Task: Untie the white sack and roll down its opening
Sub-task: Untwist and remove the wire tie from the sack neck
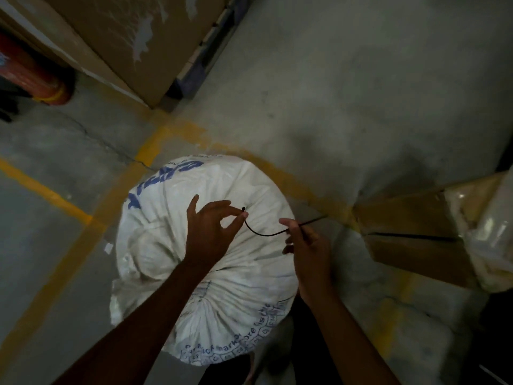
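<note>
A full white sack (155, 245) with blue print stands on the concrete floor below me, its top gathered into pleats. A thin black tie (263, 234) curves in the air above the sack. My left hand (211, 232) pinches one end of the tie between thumb and forefinger over the sack's top. My right hand (308, 245) grips the tie further along, at the sack's right edge, and the tie's free end sticks out past its fingers toward the right. The sack's neck is hidden under my left wrist.
Yellow painted lines (55, 198) cross the floor. A large cardboard box (125, 43) stands at the back left, with a red extinguisher (36, 76) beside it. A taped cardboard box (416, 234) and plastic-wrapped goods (488, 232) lie at the right.
</note>
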Demonstrator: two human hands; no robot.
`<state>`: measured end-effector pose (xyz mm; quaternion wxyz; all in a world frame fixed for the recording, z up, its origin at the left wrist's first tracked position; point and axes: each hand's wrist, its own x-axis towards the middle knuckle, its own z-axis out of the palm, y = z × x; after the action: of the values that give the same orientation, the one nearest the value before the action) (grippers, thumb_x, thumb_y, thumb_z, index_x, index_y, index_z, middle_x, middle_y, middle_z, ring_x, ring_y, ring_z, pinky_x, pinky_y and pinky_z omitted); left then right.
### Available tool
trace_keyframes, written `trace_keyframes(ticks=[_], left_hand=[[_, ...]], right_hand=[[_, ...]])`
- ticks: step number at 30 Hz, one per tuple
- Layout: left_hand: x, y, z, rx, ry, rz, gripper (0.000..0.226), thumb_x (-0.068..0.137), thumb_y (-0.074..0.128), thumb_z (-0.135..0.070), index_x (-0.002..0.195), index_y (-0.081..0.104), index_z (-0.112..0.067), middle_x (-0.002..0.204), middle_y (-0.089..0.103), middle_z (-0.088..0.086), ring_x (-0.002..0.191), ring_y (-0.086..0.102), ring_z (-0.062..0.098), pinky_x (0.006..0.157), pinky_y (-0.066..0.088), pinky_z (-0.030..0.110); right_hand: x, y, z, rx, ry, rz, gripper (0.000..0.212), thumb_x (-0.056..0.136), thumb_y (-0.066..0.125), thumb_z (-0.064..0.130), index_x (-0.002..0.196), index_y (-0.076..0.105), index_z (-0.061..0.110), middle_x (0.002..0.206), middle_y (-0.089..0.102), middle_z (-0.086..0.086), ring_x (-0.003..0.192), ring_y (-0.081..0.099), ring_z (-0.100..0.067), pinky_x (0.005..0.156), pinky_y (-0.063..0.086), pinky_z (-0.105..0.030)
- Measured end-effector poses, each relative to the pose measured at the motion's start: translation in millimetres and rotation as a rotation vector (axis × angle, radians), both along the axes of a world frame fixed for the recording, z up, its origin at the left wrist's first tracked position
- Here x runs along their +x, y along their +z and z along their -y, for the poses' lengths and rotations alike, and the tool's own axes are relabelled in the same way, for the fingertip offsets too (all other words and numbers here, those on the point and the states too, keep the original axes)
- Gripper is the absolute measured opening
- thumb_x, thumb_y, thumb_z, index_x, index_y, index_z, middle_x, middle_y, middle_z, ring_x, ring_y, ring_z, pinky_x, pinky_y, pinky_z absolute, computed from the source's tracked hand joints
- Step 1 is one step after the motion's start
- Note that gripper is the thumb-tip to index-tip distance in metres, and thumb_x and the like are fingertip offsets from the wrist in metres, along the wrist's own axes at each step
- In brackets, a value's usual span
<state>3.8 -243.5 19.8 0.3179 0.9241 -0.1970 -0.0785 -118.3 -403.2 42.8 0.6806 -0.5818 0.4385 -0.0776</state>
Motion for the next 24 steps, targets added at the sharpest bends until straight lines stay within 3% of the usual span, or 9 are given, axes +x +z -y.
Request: trace_keyframes(ticks=[2, 4, 6, 9, 11, 13, 17, 20, 24], left_hand=[[-6, 5, 38, -0.018, -0.068, 0.003, 0.026, 0.087, 0.067, -0.054, 0.087, 0.079, -0.031, 0.097, 0.078, -0.016, 0.109, 0.069, 0.004, 0.124, 0.015, 0.050], [-12, 10, 79, -0.024, -0.143, 0.005, 0.027, 0.088, 0.066, -0.056, 0.088, 0.079, -0.033, 0.099, 0.078, -0.016, 0.112, 0.068, 0.004, 0.124, 0.014, 0.050], [-21, 12, 123, -0.032, -0.211, 0.006, 0.021, 0.088, 0.071, -0.051, 0.089, 0.080, -0.032, 0.100, 0.078, -0.015, 0.113, 0.067, 0.004, 0.124, 0.015, 0.053], [-39, 16, 191, -0.091, -0.296, 0.019, 0.016, 0.089, 0.074, -0.046, 0.092, 0.079, -0.031, 0.099, 0.077, -0.018, 0.114, 0.066, 0.006, 0.124, 0.014, 0.051], [-55, 21, 239, -0.182, -0.324, 0.013, 0.015, 0.088, 0.073, -0.045, 0.092, 0.079, -0.031, 0.100, 0.077, -0.020, 0.115, 0.066, 0.008, 0.123, 0.012, 0.040], [-74, 28, 288, -0.247, -0.336, -0.023, 0.012, 0.087, 0.074, -0.042, 0.091, 0.078, -0.032, 0.104, 0.076, -0.020, 0.118, 0.065, 0.011, 0.120, 0.013, 0.039], [-117, 40, 377, -0.334, -0.409, -0.067, 0.011, 0.083, 0.075, -0.043, 0.087, 0.079, -0.033, 0.113, 0.075, -0.018, 0.120, 0.064, 0.016, 0.109, 0.021, 0.032], [-149, 40, 437, -0.293, -0.510, -0.104, 0.012, 0.083, 0.075, -0.046, 0.085, 0.080, -0.035, 0.128, 0.071, -0.012, 0.128, 0.058, 0.020, 0.107, 0.034, 0.051], [-178, 22, 490, -0.160, -0.612, -0.164, 0.012, 0.086, 0.072, -0.046, 0.088, 0.079, -0.036, 0.156, 0.051, 0.002, 0.147, 0.039, 0.034, 0.114, 0.026, 0.065]], right_hand=[[-1, 3, 32, -0.077, -0.069, -0.014, 0.024, 0.101, 0.059, 0.018, 0.093, 0.079, 0.030, 0.089, 0.072, -0.009, 0.070, 0.067, -0.011, 0.059, 0.054, -0.025], [-6, 10, 68, -0.242, -0.088, -0.031, 0.018, 0.099, 0.061, 0.011, 0.090, 0.076, 0.013, 0.079, 0.072, -0.007, 0.063, 0.068, -0.005, 0.057, 0.051, -0.020], [-17, 17, 108, -0.406, -0.129, -0.054, 0.007, 0.095, 0.067, 0.009, 0.094, 0.074, 0.007, 0.075, 0.072, 0.005, 0.065, 0.069, -0.002, 0.058, 0.054, -0.022], [-39, 36, 165, -0.527, -0.281, -0.055, 0.010, 0.093, 0.072, 0.010, 0.103, 0.070, 0.012, 0.076, 0.066, 0.026, 0.072, 0.065, 0.013, 0.063, 0.047, -0.006], [-59, 54, 200, -0.656, -0.338, -0.042, 0.012, 0.096, 0.067, 0.012, 0.095, 0.067, 0.023, 0.074, 0.066, 0.021, 0.072, 0.064, 0.010, 0.065, 0.046, -0.011], [-84, 62, 239, -0.772, -0.366, -0.040, 0.014, 0.099, 0.062, 0.015, 0.091, 0.069, 0.024, 0.076, 0.067, 0.013, 0.074, 0.065, 0.000, 0.066, 0.052, -0.025], [-145, 64, 318, -0.944, -0.400, -0.239, 0.024, 0.097, 0.053, 0.027, 0.105, 0.075, 0.021, 0.086, 0.073, 0.000, 0.079, 0.066, -0.022, 0.067, 0.055, -0.047], [-182, 64, 366, -0.968, -0.453, -0.332, 0.023, 0.094, 0.053, 0.026, 0.106, 0.072, 0.030, 0.090, 0.074, 0.000, 0.086, 0.066, -0.021, 0.072, 0.055, -0.044], [-205, 41, 404, -0.898, -0.478, -0.392, 0.015, 0.090, 0.062, 0.024, 0.087, 0.066, 0.038, 0.083, 0.071, 0.008, 0.087, 0.068, -0.022, 0.074, 0.057, -0.045]])
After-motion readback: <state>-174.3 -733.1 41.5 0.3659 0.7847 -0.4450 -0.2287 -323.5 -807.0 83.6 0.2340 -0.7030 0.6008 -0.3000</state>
